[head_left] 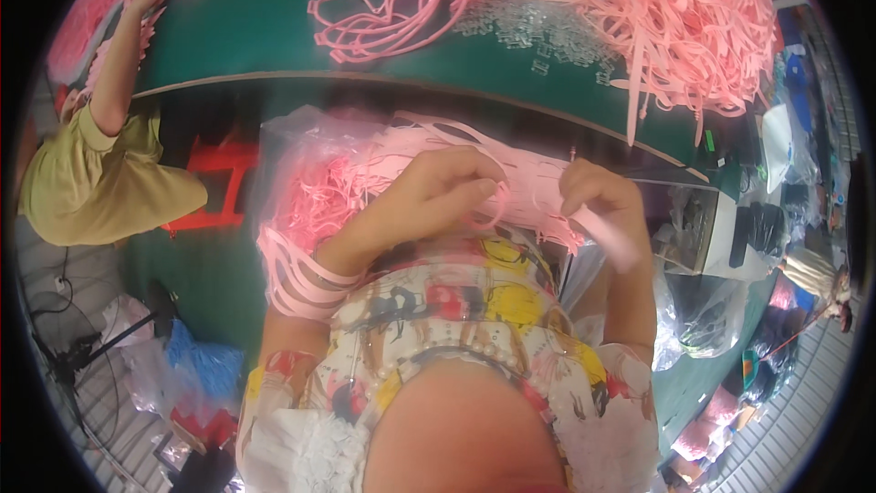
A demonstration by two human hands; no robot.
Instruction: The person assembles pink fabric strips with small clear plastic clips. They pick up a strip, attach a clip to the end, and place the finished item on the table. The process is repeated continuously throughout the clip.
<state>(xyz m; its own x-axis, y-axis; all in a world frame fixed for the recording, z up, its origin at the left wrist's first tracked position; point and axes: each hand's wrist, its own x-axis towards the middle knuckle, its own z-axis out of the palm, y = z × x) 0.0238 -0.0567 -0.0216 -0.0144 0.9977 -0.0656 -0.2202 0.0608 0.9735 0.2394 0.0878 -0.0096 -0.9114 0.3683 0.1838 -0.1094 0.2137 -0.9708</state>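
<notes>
My left hand (443,184) is closed over my lap, its fingers pinching a thin pink strap (499,208) that curls down below the fingertips. To its right, my right hand (598,190) is closed on a pink strip (610,239), whose lower end is smeared by motion. A small thin tip pokes up above the right fingers; I cannot make out what it is. Beneath both hands a layer of flat pale pink straps (538,184) lies across my lap. Several more pink straps (306,285) loop around my left forearm.
A clear plastic bag (283,141) of pink straps sits left of my lap. On the green table (246,23) ahead lie a big heap of pink straps (680,23) and small clear buckles (538,32). A co-worker's arm (114,82) reaches in at left, near a red stool (219,183).
</notes>
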